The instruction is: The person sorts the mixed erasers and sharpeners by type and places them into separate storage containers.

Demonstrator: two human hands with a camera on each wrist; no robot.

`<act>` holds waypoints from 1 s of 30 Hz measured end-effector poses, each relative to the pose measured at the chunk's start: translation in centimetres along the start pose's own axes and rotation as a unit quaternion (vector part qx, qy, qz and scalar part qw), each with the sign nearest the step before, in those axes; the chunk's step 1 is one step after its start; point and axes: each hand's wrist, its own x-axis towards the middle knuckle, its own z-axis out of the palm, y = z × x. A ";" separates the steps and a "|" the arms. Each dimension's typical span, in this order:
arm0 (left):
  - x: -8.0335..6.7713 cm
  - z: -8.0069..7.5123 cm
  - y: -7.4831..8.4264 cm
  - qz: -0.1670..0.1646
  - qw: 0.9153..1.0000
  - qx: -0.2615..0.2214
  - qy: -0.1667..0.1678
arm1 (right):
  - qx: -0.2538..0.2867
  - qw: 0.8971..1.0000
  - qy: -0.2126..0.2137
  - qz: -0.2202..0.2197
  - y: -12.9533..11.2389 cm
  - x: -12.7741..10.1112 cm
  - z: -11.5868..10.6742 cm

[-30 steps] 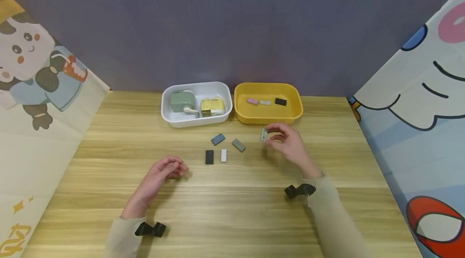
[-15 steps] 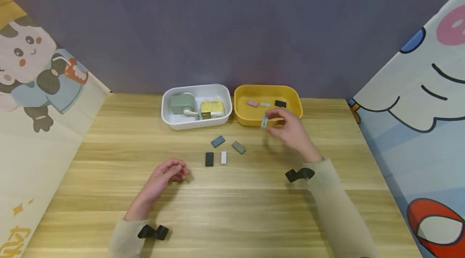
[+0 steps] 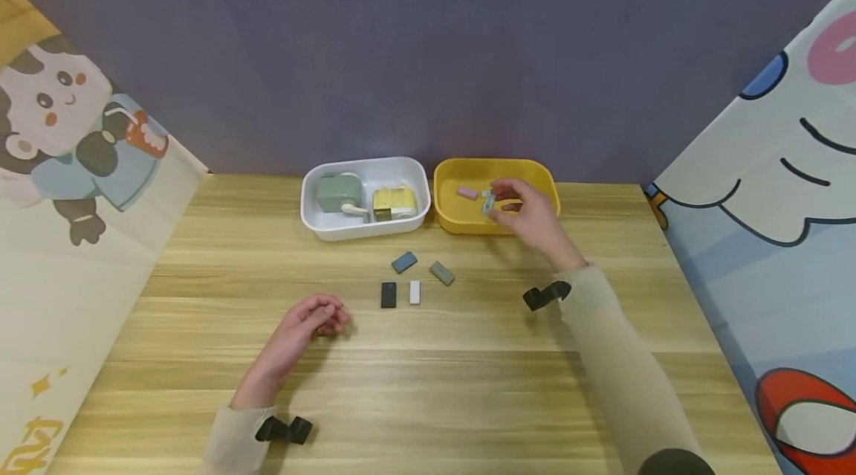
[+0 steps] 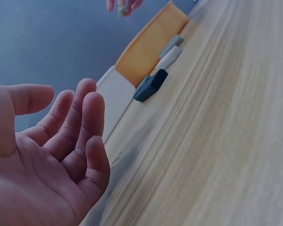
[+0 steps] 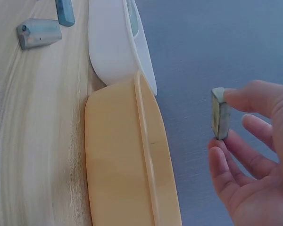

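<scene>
My right hand [image 3: 536, 221] pinches a small pale green eraser [image 5: 220, 114] between thumb and fingertips, holding it over the yellow bin [image 3: 461, 221]. The eraser's sides look smudged in the right wrist view. Inside the bin lie a pink eraser [image 3: 467, 192] and a white one, partly covered by the hand. My left hand [image 3: 309, 317] hovers above the table with fingers loosely bent and nothing in them. To its right lie a black eraser [image 3: 388, 295], a white eraser [image 3: 414, 292], a blue eraser [image 3: 404, 262] and a grey-green eraser [image 3: 442, 273].
A white bin [image 3: 328, 235] stands left of the yellow one, against the dark back wall [image 3: 428, 51]. It holds a green box with a cream crank [image 3: 339, 193] and a yellow toy-like item [image 3: 393, 201]. Printed panels flank the wooden table [image 3: 428, 401].
My right hand has carried the pale green eraser from above the table, forward over the front rim, to above the yellow bin's inside. The left hand has stayed nearly still.
</scene>
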 end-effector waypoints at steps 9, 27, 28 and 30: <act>-0.3 -0.8 -0.1 0.000 1.000 0.001 0.016 | -0.027 0.998 -0.003 0.047 0.8 2.3 0.3; -1.4 -5.0 -0.1 0.013 0.998 0.018 0.066 | -0.082 0.995 -0.045 0.045 0.5 7.5 0.5; -1.4 -4.9 -0.2 0.010 0.998 0.019 0.066 | -0.086 0.994 -0.049 0.043 0.4 7.7 0.4; -1.4 -4.9 -0.1 0.007 0.997 0.024 0.068 | -0.089 0.993 -0.059 0.042 0.3 8.3 0.2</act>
